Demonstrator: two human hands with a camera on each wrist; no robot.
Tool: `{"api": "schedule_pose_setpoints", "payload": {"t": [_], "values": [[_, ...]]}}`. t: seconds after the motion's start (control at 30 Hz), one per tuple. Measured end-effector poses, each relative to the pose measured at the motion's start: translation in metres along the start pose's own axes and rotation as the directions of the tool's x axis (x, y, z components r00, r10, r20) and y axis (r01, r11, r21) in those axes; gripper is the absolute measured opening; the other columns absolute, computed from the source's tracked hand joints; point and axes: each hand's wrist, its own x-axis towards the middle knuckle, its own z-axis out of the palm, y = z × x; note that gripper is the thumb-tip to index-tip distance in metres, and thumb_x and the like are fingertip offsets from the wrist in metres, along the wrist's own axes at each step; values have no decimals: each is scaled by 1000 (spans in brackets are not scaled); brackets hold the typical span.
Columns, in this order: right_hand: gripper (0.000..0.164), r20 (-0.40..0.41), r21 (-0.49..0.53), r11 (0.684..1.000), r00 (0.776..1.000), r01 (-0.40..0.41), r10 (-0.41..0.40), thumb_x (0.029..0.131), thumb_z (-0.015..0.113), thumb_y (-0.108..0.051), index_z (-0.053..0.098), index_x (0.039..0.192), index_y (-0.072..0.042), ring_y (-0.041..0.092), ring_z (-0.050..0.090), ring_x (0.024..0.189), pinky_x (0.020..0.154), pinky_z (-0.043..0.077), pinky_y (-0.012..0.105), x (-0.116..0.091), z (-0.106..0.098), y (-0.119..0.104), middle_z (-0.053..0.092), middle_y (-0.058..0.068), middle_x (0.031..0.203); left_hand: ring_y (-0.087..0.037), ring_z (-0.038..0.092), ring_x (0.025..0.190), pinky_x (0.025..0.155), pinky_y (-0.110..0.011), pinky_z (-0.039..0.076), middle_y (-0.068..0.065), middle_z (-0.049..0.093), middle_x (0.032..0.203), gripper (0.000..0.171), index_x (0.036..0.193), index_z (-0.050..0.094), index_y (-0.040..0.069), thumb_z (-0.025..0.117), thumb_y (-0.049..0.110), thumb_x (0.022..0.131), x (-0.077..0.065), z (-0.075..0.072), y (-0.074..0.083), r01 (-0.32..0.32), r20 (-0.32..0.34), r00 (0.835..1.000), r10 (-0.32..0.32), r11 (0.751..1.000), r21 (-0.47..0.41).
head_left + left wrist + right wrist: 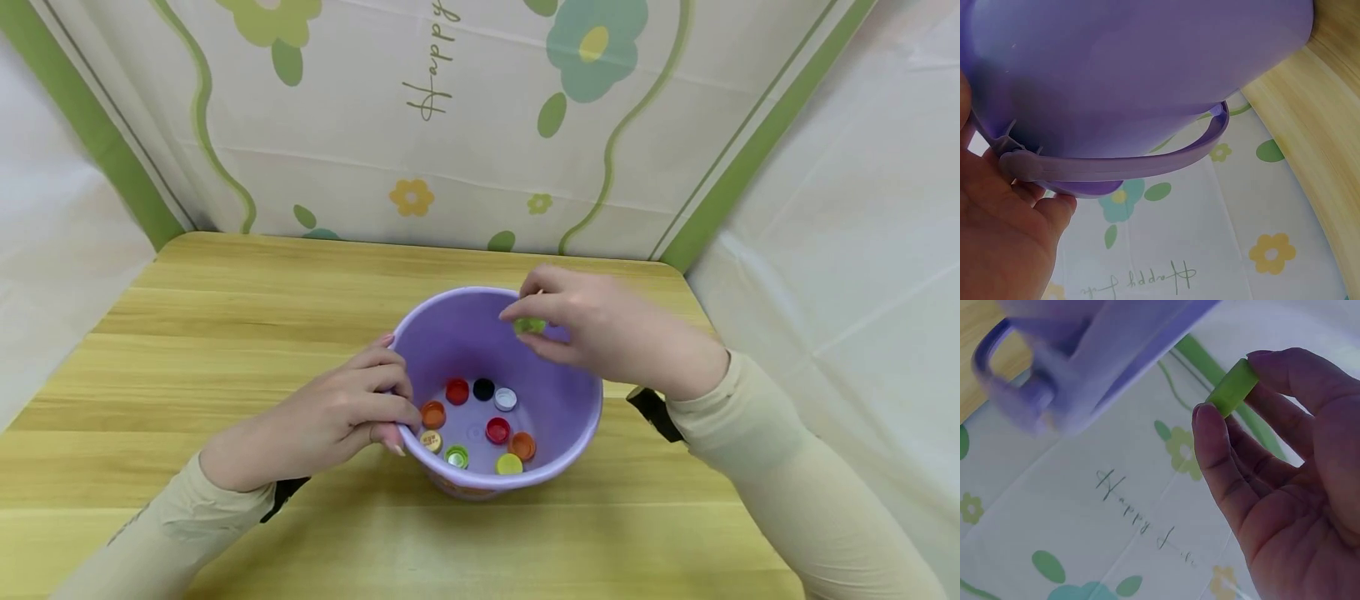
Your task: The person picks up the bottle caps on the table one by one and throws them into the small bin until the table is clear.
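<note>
A purple bucket with several bottle caps on its floor stands on the wooden table. My left hand grips its left rim, fingers over the edge; the left wrist view shows that hand beside the bucket's handle. Above the far right rim, my right hand pinches a green bottle cap between thumb and fingertips. In the right wrist view the cap is held by its edges. Inside lie red caps, orange caps, a black cap, a white cap and a yellow cap.
The wooden table extends to both sides of the bucket. Behind it hangs a floral-printed cloth at the table's back edge. White sheeting hangs on the right.
</note>
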Motion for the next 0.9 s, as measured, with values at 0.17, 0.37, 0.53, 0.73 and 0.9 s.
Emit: {"api": "schedule_pose_setpoints", "payload": {"t": [0.17,0.37,0.53,0.73,0.9], "values": [[23,63,14,998,997,54,-55,85,80,-9,73,107,-8,14,58,80,68,53,24,9,6,-11,59,5,99,-15,49,106,118,-52,24,10,57,97,34,97,71,20,49,45,94,-1,0,0,31,18,999,-31,1000,0],[23,128,15,997,989,74,-76,88,77,-13,72,110,-8,14,57,85,73,52,22,15,12,-19,57,4,100,-15,50,107,117,-54,25,10,57,97,37,96,72,19,48,48,93,-2,0,0,54,31,998,-54,999,4],[23,160,32,997,984,68,-73,91,75,-14,72,112,-8,14,57,88,77,52,21,18,15,-22,57,3,102,-16,50,107,118,-53,24,10,57,97,37,96,72,19,48,47,94,-1,0,0,47,30,998,-47,999,1],[23,179,23,997,981,69,-72,91,75,-17,72,112,-9,13,56,86,75,52,20,20,18,-24,57,3,100,-16,50,106,117,-53,25,9,57,97,31,98,70,20,50,43,95,0,0,0,23,19,1000,-23,1000,0],[22,199,11,998,978,67,-68,91,75,-17,72,112,-9,12,57,85,76,52,20,21,20,-26,57,3,100,-15,50,107,118,-53,24,9,57,97,31,98,70,21,50,44,95,-1,0,-1,29,21,999,-29,1000,-3]]}}
